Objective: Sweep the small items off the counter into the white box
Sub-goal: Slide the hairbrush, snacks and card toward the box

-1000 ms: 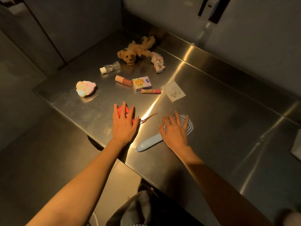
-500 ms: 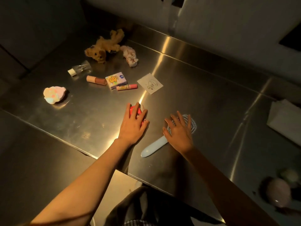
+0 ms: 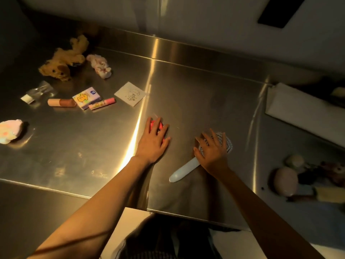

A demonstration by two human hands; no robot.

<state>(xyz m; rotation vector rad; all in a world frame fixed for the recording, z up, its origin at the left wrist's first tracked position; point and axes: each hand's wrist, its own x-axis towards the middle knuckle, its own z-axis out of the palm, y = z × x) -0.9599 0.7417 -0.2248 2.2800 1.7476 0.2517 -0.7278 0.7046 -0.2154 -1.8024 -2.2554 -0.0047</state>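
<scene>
My left hand (image 3: 153, 143) lies flat with straight fingers on a small red item (image 3: 155, 125) in the middle of the steel counter (image 3: 196, 94). My right hand (image 3: 212, 152) presses flat on the head of a pale blue hairbrush (image 3: 184, 170), whose handle sticks out toward me. The white box (image 3: 298, 109) stands at the right end of the counter. Farther left lie a drawn paper card (image 3: 130, 94), a small printed box (image 3: 86, 97), a pink tube (image 3: 101, 103), a tan tube (image 3: 61, 102), a clear bottle (image 3: 37, 91), a pastel toy (image 3: 9, 130), a plush bear (image 3: 63, 60) and a pale scrunchie (image 3: 99, 65).
The counter's front edge (image 3: 74, 192) runs just under my forearms. To the right, below the counter, several soft items (image 3: 285, 181) lie in a lower space. A wall backs the counter.
Both hands slid to the right along the counter, pushing the red item and the hairbrush with them. The view turned right, bringing the white box into sight.
</scene>
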